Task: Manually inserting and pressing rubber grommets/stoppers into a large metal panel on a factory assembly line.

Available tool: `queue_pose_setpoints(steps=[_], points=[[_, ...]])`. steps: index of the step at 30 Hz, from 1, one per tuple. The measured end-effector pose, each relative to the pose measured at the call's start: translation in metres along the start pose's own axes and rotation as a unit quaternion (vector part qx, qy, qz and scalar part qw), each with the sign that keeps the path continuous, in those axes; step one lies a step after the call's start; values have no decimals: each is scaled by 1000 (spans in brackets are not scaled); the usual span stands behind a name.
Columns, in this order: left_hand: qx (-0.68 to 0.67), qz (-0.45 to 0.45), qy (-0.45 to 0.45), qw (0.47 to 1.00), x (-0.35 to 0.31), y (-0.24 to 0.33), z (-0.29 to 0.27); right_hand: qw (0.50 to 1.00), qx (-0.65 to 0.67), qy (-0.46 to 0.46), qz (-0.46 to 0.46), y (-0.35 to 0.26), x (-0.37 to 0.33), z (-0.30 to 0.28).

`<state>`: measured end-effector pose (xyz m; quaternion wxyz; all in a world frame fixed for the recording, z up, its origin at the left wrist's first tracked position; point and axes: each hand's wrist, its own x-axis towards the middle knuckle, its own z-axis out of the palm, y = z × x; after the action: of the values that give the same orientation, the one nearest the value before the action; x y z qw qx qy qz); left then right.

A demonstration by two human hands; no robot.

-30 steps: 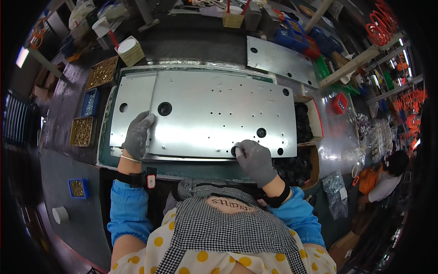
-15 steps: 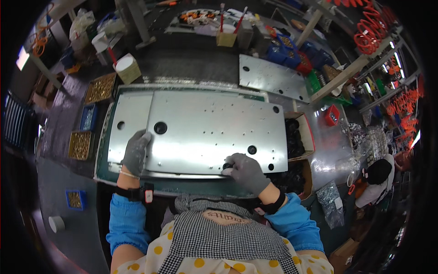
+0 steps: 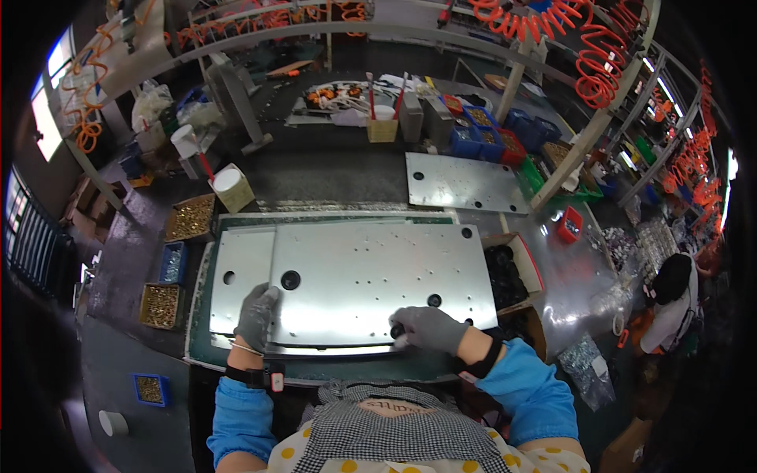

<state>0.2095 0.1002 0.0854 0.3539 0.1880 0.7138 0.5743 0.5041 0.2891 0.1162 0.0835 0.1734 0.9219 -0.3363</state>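
Note:
A flat silver metal panel [image 3: 371, 260] with small holes lies on top of a second metal panel [image 3: 244, 252], which shows along its left side. Black round plugs sit in the upper panel, among them a large plug [image 3: 291, 280] at its left and a smaller plug [image 3: 434, 300] toward the near right. My gloved left hand [image 3: 257, 317] closes on the upper panel's left edge near its front corner. At the front edge, right of the middle, my gloved right hand [image 3: 432, 327] pinches a black round plug [image 3: 397, 331] against the panel. My fingers partly hide this plug.
Open boxes of black round parts [image 3: 501, 272] stand right of the panels. At the left are trays of brass-coloured hardware [image 3: 162, 306] and a blue tray [image 3: 173, 262]. Another metal panel [image 3: 457, 183] lies beyond. A person [image 3: 670, 292] is at the far right.
The view has tilted up, so the bench appears lower in the picture. Both hands keep nearly the same places on the panel, the right one still at the plug.

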Motion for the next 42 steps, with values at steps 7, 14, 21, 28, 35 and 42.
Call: queue_pose_setpoints(steps=[7,14,21,28,35,42], points=[[18,-21,16,999,1,1,1,988,-101,-106,58,-6,23,-12],[3,-13,13,1000,-1,0,1,985,-72,-156,27,3,29,-33],[-51,2,-28,998,12,-14,-4,983,-107,-152,-1,5,39,-29],[-3,-11,3,1000,15,-8,-1,961,98,-194,172,-4,44,-41],[-17,10,-15,1000,15,-7,-3,967,175,-122,138,-15,24,-50],[-61,3,-20,998,13,-5,-1,648,754,70,-79,-4,-25,-85]])
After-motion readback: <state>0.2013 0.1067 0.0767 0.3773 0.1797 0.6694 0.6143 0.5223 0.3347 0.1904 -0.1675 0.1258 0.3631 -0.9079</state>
